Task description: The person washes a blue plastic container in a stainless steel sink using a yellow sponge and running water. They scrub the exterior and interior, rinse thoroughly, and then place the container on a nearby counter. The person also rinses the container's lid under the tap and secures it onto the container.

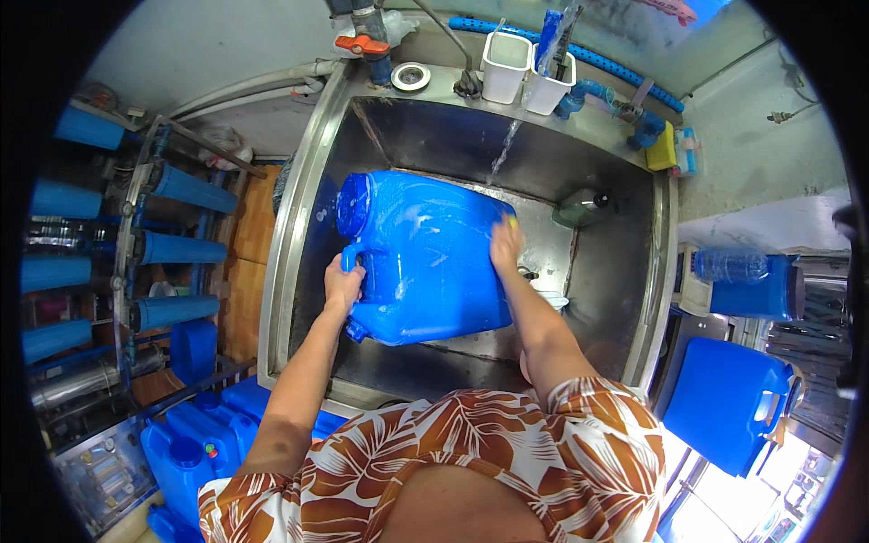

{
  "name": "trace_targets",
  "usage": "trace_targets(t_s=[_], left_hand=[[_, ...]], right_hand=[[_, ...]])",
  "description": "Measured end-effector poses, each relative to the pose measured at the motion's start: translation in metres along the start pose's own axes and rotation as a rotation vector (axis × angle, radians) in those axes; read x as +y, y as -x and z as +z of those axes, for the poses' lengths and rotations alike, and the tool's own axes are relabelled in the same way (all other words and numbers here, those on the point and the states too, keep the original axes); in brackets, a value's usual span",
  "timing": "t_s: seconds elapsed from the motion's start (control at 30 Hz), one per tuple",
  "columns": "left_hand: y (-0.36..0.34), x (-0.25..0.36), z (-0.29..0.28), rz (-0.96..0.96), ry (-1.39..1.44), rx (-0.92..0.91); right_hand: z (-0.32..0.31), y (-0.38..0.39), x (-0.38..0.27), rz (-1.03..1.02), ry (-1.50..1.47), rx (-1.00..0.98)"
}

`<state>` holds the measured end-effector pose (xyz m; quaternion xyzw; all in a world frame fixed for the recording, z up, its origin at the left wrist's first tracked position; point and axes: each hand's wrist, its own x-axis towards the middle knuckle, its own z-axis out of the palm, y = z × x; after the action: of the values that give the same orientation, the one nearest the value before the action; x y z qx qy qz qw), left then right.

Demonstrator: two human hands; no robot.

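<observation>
L hand [344,288] grip clamps 1 jug [444,258] by handle [350,258], can't tell R hand [508,248] grip, 2 wht tubs [506,71] behind.

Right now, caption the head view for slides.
Left hand grips, right hand touches a blue jug at a metal sink.

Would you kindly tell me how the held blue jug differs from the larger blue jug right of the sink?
The held jug bears white suds; the outer jug shows none. The left hand grips the held jug's handle; the outer jug is untouched. The held jug is over the sink; the outer jug isn't. Both are blue with handles.
</observation>
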<state>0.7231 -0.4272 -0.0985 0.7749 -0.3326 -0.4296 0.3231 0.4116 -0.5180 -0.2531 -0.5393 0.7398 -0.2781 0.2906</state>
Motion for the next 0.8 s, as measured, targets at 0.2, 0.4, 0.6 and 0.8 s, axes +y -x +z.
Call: trace_targets(t_s=[0.2, 0.4, 0.6, 0.8], left_hand=[[-0.033, 0.0, 0.003, 0.039, -0.102, -0.007], [-0.039, -0.017, 0.004, 0.373, -0.601, 0.259], [-0.048, 0.013, 0.006, -0.105, 0.063, -0.109], [-0.001, 0.048, 0.016, 0.116, 0.088, -0.142]], right_hand=[[0.02, 0.221, -0.056, -0.345, 0.116, -0.019], [0.012, 0.1, -0.103, -0.74, -0.019, -0.058], [0.013, 0.156, -0.002, 0.194, 0.178, 0.215], [-0.045, 0.133, -0.163, -0.471, -0.296, 0.073]])
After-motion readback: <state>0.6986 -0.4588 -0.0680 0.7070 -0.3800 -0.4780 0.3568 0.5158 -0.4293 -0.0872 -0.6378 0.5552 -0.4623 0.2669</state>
